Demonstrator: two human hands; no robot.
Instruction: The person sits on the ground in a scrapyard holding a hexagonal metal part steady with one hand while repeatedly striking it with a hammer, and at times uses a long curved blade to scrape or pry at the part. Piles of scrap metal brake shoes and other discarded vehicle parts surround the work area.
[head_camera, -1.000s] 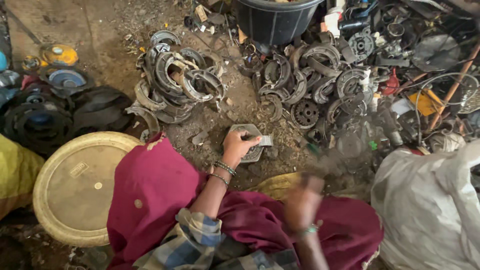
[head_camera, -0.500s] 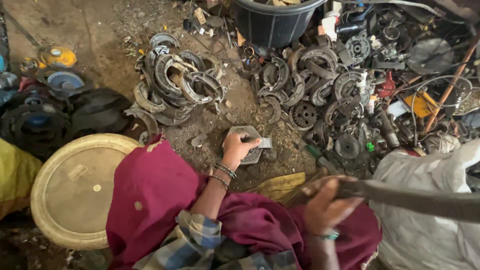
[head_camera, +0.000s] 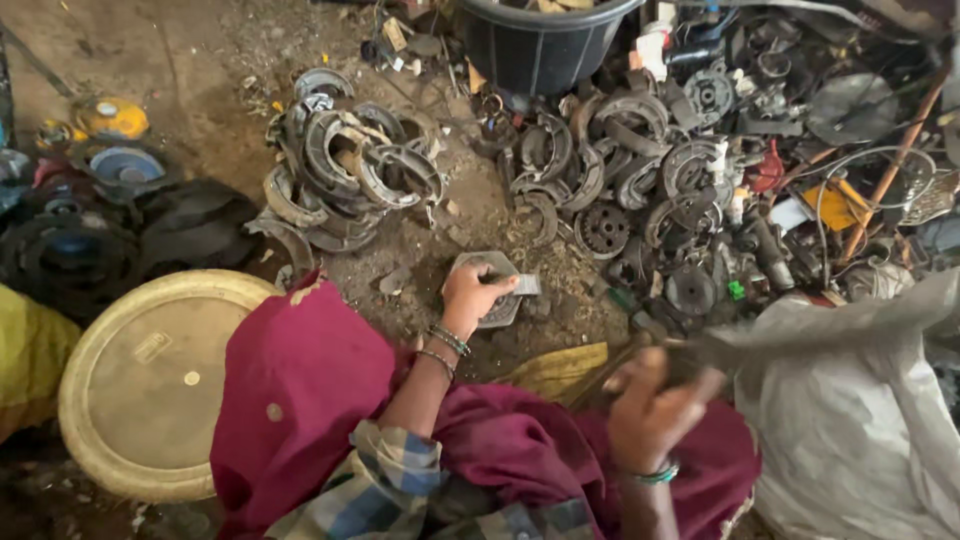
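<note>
Magenta cloth (head_camera: 300, 390), checked blue-cream sleeve (head_camera: 385, 480)

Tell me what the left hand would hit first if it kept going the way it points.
The left hand already rests on the flat grey metal part; beyond it, probably the pile of curved grey brake shoes, though depth is unclear.

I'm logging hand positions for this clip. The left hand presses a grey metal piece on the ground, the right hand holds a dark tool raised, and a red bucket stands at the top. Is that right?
Not quite: the bucket is black, not red, as the head view shows. The rest holds: the left hand presses a grey metal piece on the ground, and the right hand holds a dark, blurred tool raised.
</note>
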